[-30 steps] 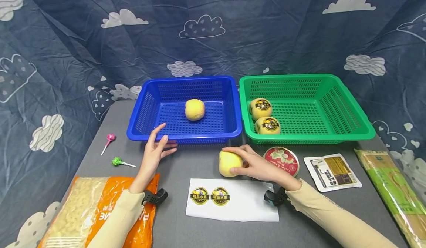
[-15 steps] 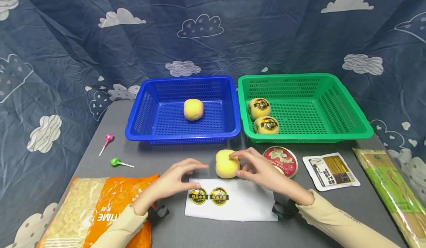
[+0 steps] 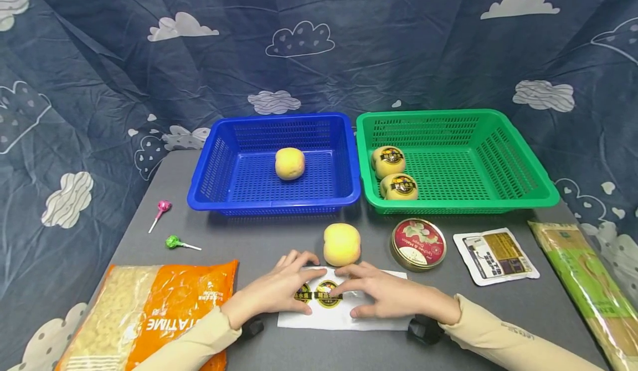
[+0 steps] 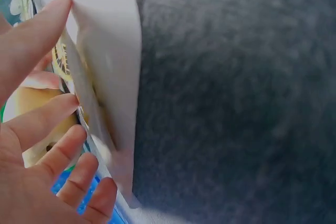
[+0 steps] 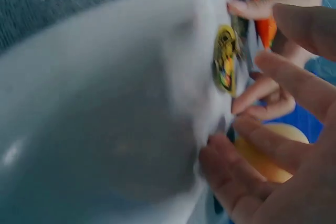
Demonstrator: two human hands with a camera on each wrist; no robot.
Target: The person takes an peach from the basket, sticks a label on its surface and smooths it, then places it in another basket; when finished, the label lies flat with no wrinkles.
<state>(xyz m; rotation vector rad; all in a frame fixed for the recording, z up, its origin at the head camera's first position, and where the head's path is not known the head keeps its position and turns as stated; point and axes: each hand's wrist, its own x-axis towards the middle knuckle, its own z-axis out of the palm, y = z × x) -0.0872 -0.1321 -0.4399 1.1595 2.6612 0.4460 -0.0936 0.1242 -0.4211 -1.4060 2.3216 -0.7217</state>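
Observation:
A white sticker sheet (image 3: pixel 349 315) lies on the table under both hands, bearing two round black-and-gold stickers (image 3: pixel 328 294). My left hand (image 3: pixel 271 292) reaches over the sheet's left part, its fingers loosely spread and partly covering the left sticker. From the right, my right hand (image 3: pixel 394 293) lies over the sheet, its index fingertip by the right-hand sticker. Both wrist views show fingertips at the sheet (image 4: pixel 118 66), with no clear pinch. A yellow peach (image 3: pixel 341 245) sits just beyond the sheet, apart from both hands.
The blue basket (image 3: pixel 274 204) holds one peach (image 3: pixel 289 164); the green basket (image 3: pixel 463 204) holds two stickered peaches (image 3: pixel 388 161). Around the hands lie a round red tin (image 3: pixel 418 243), a white pouch (image 3: pixel 495 256), a long packet (image 3: pixel 588 282), a macaroni bag (image 3: pixel 149 315) and two lollipops (image 3: pixel 173 242).
My right hand has let go of the peach and moved down onto the sticker sheet. My left hand has come from beside the blue basket to the sheet's left part.

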